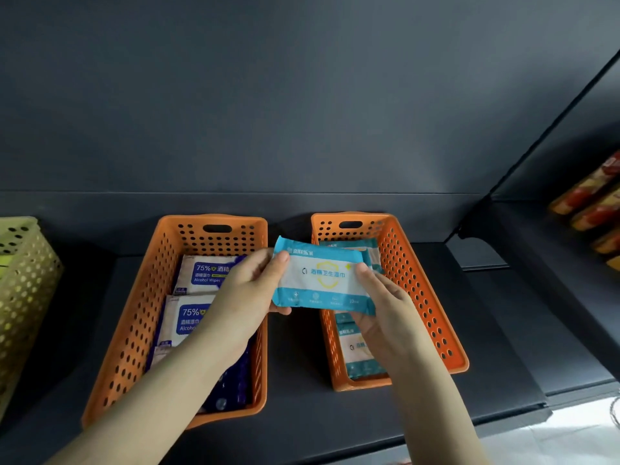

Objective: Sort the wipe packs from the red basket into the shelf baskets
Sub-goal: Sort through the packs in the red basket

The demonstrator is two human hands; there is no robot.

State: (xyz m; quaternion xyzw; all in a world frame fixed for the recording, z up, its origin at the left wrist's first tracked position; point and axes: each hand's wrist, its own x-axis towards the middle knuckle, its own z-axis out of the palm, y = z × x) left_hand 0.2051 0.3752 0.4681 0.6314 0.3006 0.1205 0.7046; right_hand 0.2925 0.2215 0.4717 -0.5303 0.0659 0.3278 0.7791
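A light-blue and white wipe pack [322,278] is held in the air between two orange shelf baskets. My left hand [250,290] pinches its left edge, thumb on top. My right hand [379,307] grips its right side from below. The left orange basket [134,317] holds white and dark-blue alcohol wipe packs [204,273]. The right orange basket [422,290] holds light-blue packs [355,347] of the same kind as the held one. The red basket is out of view.
A yellow-green perforated basket [20,280] stands at the far left on the dark shelf [302,414]. To the right, a neighbouring shelf section carries red and yellow packets [593,203]. A dark back panel rises behind the baskets.
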